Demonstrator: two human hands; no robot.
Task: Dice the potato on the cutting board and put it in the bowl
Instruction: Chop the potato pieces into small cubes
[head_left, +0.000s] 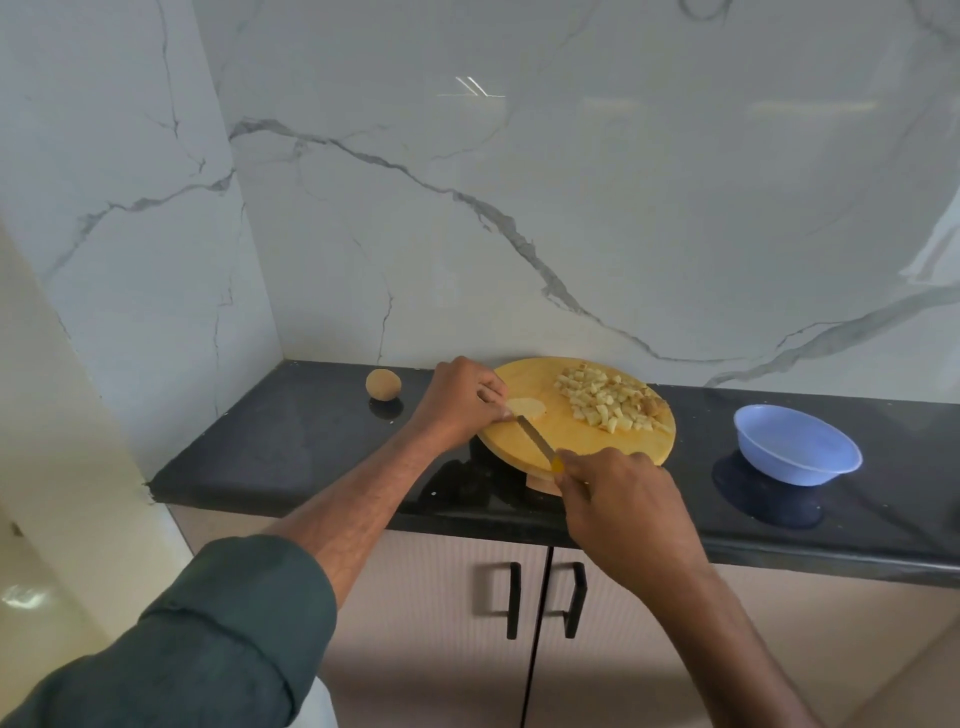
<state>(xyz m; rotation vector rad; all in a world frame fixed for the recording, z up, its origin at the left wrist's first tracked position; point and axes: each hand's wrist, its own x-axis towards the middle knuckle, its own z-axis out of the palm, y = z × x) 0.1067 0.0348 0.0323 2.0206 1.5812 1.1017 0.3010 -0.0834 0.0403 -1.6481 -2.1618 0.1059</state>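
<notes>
One round board (597, 441) lies on the dark table (291, 441), its near edge at the table's front. On its left part sits one pale potato piece (527, 407), cut face up. The left hand (462, 402) curls its fingers onto that piece's left end. The right hand (618, 499) grips the yellow handle of one knife (535, 439), whose blade runs far-left, its tip at the piece. One heap of dice (608, 397), too many to count, covers the board's far right. One whole potato (383, 385) sits left of the board. One blue bowl (797, 451) stands well right, holding nothing visible.
</notes>
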